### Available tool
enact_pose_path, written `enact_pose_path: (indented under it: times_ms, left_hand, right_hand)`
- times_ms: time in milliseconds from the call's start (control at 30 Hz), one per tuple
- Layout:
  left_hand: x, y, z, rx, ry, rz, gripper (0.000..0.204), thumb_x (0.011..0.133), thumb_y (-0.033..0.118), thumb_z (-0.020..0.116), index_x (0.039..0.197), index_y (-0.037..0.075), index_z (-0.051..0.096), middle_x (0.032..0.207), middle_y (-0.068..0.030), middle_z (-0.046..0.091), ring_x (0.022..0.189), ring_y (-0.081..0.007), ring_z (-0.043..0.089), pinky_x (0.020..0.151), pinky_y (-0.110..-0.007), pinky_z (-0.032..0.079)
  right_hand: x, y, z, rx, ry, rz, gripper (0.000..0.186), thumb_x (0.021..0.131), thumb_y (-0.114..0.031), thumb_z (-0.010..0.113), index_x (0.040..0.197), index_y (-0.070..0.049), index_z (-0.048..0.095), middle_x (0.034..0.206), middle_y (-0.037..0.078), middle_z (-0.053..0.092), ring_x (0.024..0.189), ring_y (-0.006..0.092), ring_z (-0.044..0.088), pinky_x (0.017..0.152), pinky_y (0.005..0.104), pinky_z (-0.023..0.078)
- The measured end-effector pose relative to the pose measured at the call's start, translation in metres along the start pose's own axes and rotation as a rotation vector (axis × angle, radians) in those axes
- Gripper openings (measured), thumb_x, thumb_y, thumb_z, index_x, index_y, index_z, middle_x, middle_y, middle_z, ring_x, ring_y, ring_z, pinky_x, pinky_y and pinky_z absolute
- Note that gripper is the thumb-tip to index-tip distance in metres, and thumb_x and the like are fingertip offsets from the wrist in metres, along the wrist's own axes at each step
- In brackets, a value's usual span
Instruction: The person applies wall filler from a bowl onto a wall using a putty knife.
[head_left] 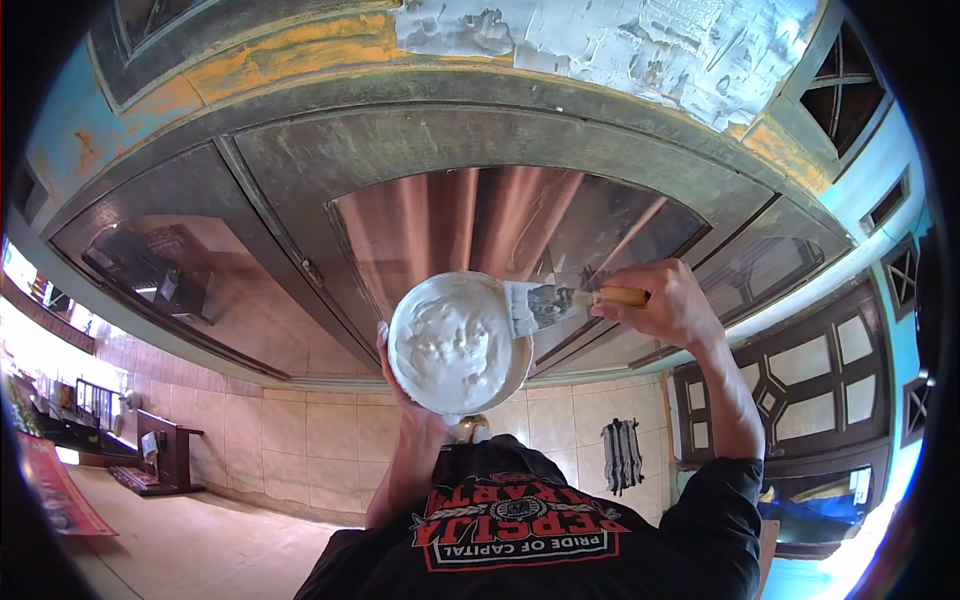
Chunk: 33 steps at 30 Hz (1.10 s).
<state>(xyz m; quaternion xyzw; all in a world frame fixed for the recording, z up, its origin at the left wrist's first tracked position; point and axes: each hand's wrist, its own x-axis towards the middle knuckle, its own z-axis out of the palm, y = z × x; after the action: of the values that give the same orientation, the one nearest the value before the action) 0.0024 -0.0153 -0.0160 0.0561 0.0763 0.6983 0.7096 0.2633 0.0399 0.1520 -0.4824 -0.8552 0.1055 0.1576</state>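
Observation:
My left hand (404, 394) is wrapped round the side of a round white tub (523, 368), its fingers at the tub's left edge. Thick white paste (450, 345) with a rough, stirred top lies inside it. In my right hand (665, 305) is the wooden handle of a putty knife (550, 306). The knife points left, and its paste-smeared blade meets the tub's right rim. White paste coats the blade's end. Above, a broad patch of white filler (640, 50) is spread unevenly over the wall panel.
Right behind the tub stands a dark wooden door frame with a glass pane (520, 215) and pink curtains. Orange-brown scraped strips (290, 60) border the filler. Below are a tiled floor (310, 440), a striped mat (622, 455) and, at the left, a dark wooden stand (165, 455).

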Motion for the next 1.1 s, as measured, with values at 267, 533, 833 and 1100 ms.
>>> enact_pose_path:
  times_ms: [267,533,833,1100]
  left_hand:
    - [-0.001,-0.007,0.006,0.046,0.020,-0.071,0.066,0.091,0.060,0.036,0.132,0.010,0.050,0.126,-0.0105,0.057,0.113,-0.0283,0.056,0.096,-0.047,0.046]
    - [0.003,-0.026,0.011,0.022,0.008,-0.147,0.069,0.090,0.062,0.038,0.129,0.007,0.051,0.122,-0.0117,0.058,0.110,-0.0285,0.057,0.094,-0.045,0.047]
    - [0.006,-0.020,0.000,-0.090,-0.088,-0.076,0.070,0.090,0.063,0.035,0.133,0.010,0.047,0.131,-0.0105,0.052,0.116,-0.0300,0.053,0.097,-0.048,0.045]
    - [0.009,-0.016,0.005,-0.021,-0.038,-0.108,0.068,0.090,0.063,0.035,0.131,0.009,0.049,0.129,-0.0115,0.054,0.114,-0.0307,0.054,0.098,-0.047,0.044]
  right_hand:
    - [0.013,0.007,0.000,-0.069,-0.097,-0.099,0.025,0.076,-0.035,0.074,0.087,-0.013,0.075,0.078,0.006,0.071,0.066,0.0227,0.067,0.064,0.0331,0.054]
    - [0.005,0.010,0.086,0.442,-0.193,-0.065,0.030,0.076,-0.031,0.076,0.089,-0.004,0.074,0.079,0.011,0.071,0.065,0.0187,0.068,0.063,0.0318,0.055]
    - [-0.008,-0.023,0.016,-0.252,0.243,-0.406,0.016,0.073,-0.027,0.076,0.083,-0.015,0.071,0.063,-0.002,0.059,0.052,0.0139,0.060,0.048,0.0282,0.049]
    - [-0.007,0.015,0.020,0.001,0.042,-0.240,0.017,0.074,-0.026,0.076,0.084,-0.012,0.073,0.073,0.004,0.067,0.059,0.0186,0.064,0.053,0.0310,0.051]
